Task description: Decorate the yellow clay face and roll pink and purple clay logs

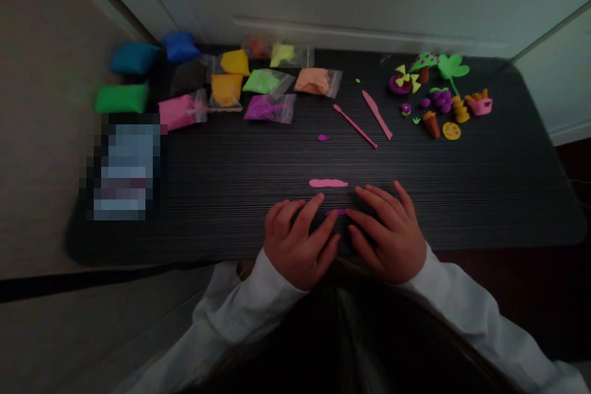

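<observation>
A thin purple strip of modelling clay (336, 212) lies on the dark table near its front edge. The index fingertips of my left hand (302, 240) and my right hand (390, 234) touch its two ends, partly covering it. Both hands have their fingers spread, and neither grips anything. Just beyond them lies a flattened pink clay strip (328, 183). Farther back are a small purple clay piece (322, 138), a pink rod-shaped modelling tool (355, 126) and a pink plastic knife (377, 114).
Packs of coloured clay, such as an orange bag (226, 90) and a green pack (122, 98), cover the back left. A blurred-out phone-like object (127, 171) lies at left. Small clay figures, including a yellow smiley disc (451, 130), stand at back right. A white panel (369, 0) borders the table's far edge.
</observation>
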Motion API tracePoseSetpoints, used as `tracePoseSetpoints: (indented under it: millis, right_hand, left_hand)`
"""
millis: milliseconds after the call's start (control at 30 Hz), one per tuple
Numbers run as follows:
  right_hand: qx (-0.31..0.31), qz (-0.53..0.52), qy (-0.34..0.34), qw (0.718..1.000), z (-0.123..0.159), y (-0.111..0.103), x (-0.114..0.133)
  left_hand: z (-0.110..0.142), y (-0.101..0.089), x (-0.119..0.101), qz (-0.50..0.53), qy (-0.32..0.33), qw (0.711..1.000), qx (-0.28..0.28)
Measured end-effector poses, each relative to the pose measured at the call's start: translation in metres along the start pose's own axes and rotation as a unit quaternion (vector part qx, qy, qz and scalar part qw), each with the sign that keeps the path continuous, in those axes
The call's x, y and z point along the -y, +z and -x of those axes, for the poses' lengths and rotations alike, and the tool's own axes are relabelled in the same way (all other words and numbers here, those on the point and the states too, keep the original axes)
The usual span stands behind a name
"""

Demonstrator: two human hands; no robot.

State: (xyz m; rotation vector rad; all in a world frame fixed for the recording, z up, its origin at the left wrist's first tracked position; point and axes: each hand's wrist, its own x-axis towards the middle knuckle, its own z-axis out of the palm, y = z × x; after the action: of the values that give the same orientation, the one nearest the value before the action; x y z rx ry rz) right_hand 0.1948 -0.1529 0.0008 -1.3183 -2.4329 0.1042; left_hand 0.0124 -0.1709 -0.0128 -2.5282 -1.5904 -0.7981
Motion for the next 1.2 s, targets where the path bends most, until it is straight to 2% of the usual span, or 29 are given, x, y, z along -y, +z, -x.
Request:
tracePoseSetpoints:
  millis: [200,433,667,1200]
  right_hand:
    - [0.014,0.009,-0.011,1.0,-0.001,-0.001,0.001]
    - [-0.025,-0.014,0.023,0.999,-0.001,0.0,-0.001]
    - [0.017,-0.01,0.045,0.999,-0.007,0.001,0.0]
    - [-0.001,-0.044,0.035,0.998,-0.011,0.004,0.0]
  left_hand:
    - [-0.001,-0.001,0.001,-0.004,0.002,1.0,0.001]
    - [-0.001,-0.001,0.001,0.0,-0.006,1.0,0.014]
    - [0.001,-0.001,0.0,0.001,-0.012,1.0,0.018]
    - [0.0,0.0,0.003,0.035,-0.044,0.998,0.021]
